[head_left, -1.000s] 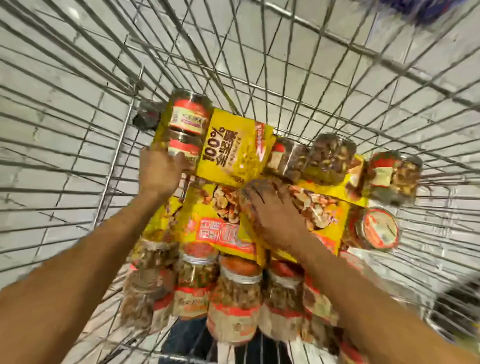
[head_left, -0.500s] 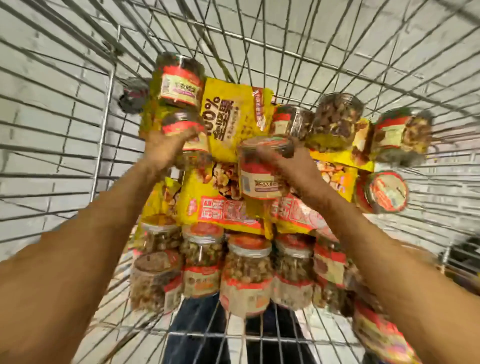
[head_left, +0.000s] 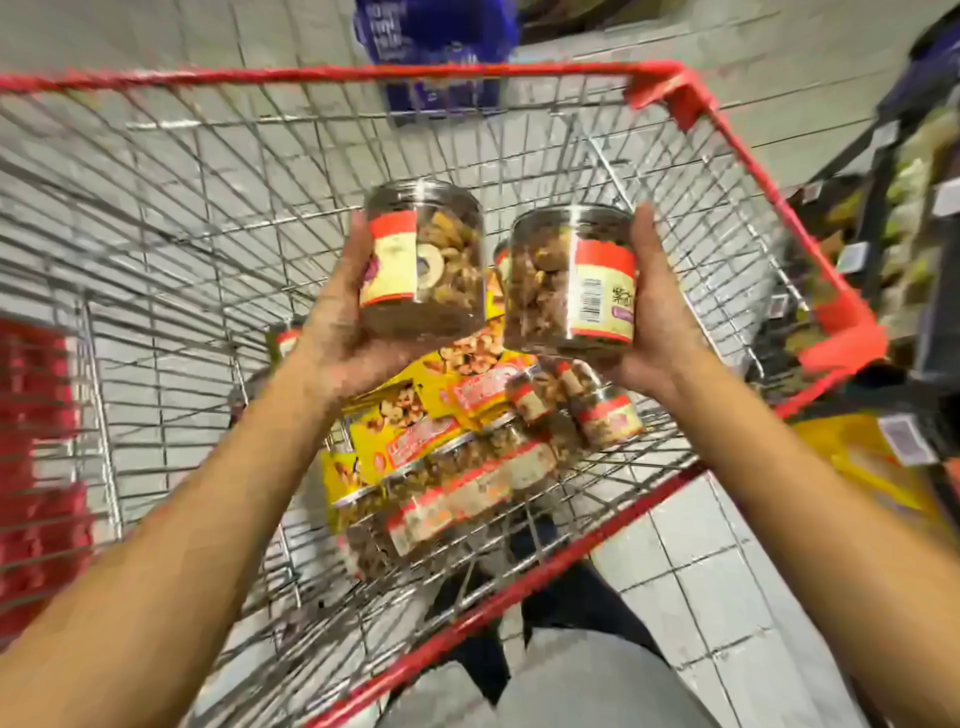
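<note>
The left hand (head_left: 337, 332) curls round a clear jar of nuts (head_left: 423, 260), holding it up over the red-rimmed cart (head_left: 737, 140). Just beside it, the right hand (head_left: 657, 322) clasps a second jar (head_left: 569, 275). Each one-handed hold on smooth plastic looks shallow, so a jar could slip and drop onto the heap of jars and yellow packs (head_left: 415, 436) below.

floor: pale grey tiles (head_left: 727, 597) with dark joints, under me | my right: dark store shelving (head_left: 885, 156) with white price tags (head_left: 906, 441), goods blurred | ahead: stack of blue packs (head_left: 436, 47) | my left: blurred red stack (head_left: 31, 415) | low right: something yellow (head_left: 852, 457) | light: bright, even
</note>
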